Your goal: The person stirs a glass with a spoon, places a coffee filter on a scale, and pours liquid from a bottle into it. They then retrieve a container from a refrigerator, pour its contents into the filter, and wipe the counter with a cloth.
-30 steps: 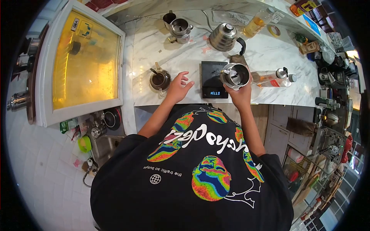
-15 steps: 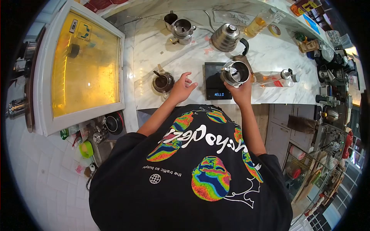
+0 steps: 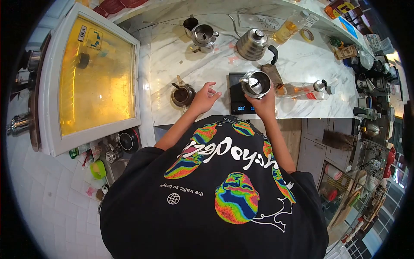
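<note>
Cup (image 3: 257, 84) is in the R hand (image 3: 264, 105), clamped betw. thumb and fingers at its lower wall. Its mouth faces up, prob. so nothing spills, and its handle points L, away from the fingers, so the grip is on the body itself. The cup is above the R part of the scale (image 3: 236, 93); whether it touches the scale, I cannot tell. Lit digits are on the near side of the scale, prob. for easy reading.

L hand (image 3: 206, 99) is empty, w/ fingers apart and half bent, betw. the pot (image 3: 183, 96) and the scale, just beside the pot. A thin handle (image 3: 175, 85) sticks out of the pot, prob. so it can be taken quickly.

Behind the scale is the kettle (image 3: 252, 44), w/ its black grip turned R, which seems convenient for the R hand. Cloth (image 3: 271, 73) lies just behind the cup. Bottles (image 3: 302, 90) are to the R; their tilt is unclear w/ such a lens.
</note>
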Demonstrator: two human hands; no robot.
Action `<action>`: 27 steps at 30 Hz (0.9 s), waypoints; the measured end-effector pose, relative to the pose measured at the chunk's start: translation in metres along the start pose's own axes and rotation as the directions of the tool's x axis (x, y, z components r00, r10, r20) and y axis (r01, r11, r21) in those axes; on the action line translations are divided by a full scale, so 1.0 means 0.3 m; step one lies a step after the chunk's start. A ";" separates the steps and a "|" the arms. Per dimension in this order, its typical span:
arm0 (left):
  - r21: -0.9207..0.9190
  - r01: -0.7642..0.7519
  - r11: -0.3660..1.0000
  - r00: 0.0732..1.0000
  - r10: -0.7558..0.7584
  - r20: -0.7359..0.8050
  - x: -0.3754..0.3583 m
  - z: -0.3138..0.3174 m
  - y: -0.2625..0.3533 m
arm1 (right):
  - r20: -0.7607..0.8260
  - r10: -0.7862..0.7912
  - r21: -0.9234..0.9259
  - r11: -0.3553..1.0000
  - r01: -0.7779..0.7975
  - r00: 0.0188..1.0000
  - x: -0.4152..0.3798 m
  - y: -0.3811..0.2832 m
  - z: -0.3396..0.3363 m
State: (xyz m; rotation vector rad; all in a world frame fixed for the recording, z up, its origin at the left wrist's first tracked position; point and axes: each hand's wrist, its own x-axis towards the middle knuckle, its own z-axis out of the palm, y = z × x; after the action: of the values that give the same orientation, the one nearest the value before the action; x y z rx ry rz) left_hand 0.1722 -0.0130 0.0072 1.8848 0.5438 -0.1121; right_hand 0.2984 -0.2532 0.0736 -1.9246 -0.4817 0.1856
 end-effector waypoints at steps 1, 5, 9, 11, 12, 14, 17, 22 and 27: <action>0.000 0.000 1.000 1.000 0.000 0.000 0.003 0.002 -0.004 | -0.008 0.002 0.010 1.000 -0.002 1.000 -0.003 0.001 0.009; -0.005 0.007 1.000 1.000 -0.007 0.004 0.011 0.008 -0.023 | -0.002 -0.022 -0.022 1.000 0.021 1.000 -0.006 -0.006 0.010; 0.019 0.015 1.000 1.000 -0.015 0.010 0.000 0.001 -0.006 | -0.011 -0.024 -0.026 0.999 0.023 1.000 -0.003 -0.004 0.011; 0.028 0.021 0.999 1.000 -0.022 0.022 -0.002 0.000 -0.005 | -0.014 -0.005 -0.009 1.000 0.005 1.000 -0.003 0.001 0.011; 0.031 0.018 0.999 1.000 -0.018 0.020 -0.002 0.002 -0.010 | -0.016 0.007 -0.007 1.000 -0.008 1.000 -0.001 -0.004 0.009; 0.038 0.007 0.999 1.000 -0.008 0.016 0.000 0.004 -0.021 | -0.015 0.018 -0.009 1.000 -0.018 1.000 0.002 -0.005 0.008; 0.050 0.008 0.999 1.000 -0.009 0.016 0.002 0.004 -0.025 | -0.010 0.003 -0.029 1.000 -0.003 1.000 0.006 -0.011 0.003; 0.054 -0.001 0.999 1.000 0.000 0.014 0.001 0.004 -0.024 | 0.014 0.011 0.002 1.000 -0.011 1.000 0.005 -0.025 0.016; 0.071 -0.014 0.997 1.000 0.012 0.019 -0.004 0.003 -0.026 | 0.004 -0.029 -0.054 0.998 0.029 1.000 -0.003 0.002 0.032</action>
State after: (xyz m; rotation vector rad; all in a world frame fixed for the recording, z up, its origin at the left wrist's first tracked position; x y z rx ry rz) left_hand 0.1681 -0.0120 0.0005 1.9542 0.5208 -0.1420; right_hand 0.2945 -0.2456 0.0692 -1.9694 -0.5209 0.1580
